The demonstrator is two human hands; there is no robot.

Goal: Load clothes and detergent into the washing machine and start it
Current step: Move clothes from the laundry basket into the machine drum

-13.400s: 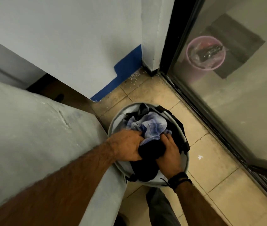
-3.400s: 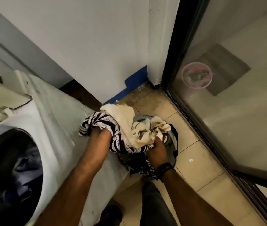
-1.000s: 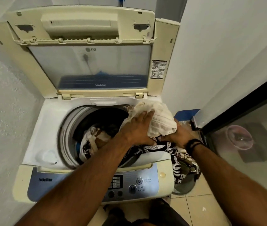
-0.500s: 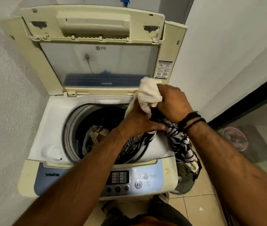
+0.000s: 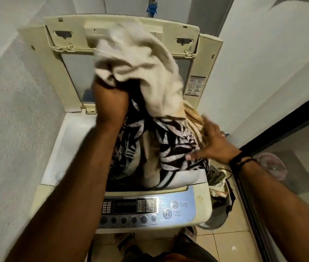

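Note:
A cream top-loading washing machine [image 5: 200, 197] stands in front of me with its lid [image 5: 55, 59] raised. My left hand [image 5: 110, 103] grips a cream cloth [image 5: 144, 69] held high over the drum opening. Below it hangs a black-and-white patterned garment [image 5: 170, 146] that drapes into the drum. My right hand [image 5: 214, 142] lies on the right side of that garment with fingers spread, over the machine's right rim. The inside of the drum is hidden by the clothes.
The control panel [image 5: 146, 208] with power and start buttons faces me at the front. A laundry bucket [image 5: 219, 210] with more clothes stands on the tiled floor to the right of the machine. A glass door [image 5: 301, 167] closes off the right side, walls the left and back.
My left hand has lifted the cream cloth much higher, pulling the patterned garment up over the drum. My right hand let go of the cloth and dropped to the garment's right side.

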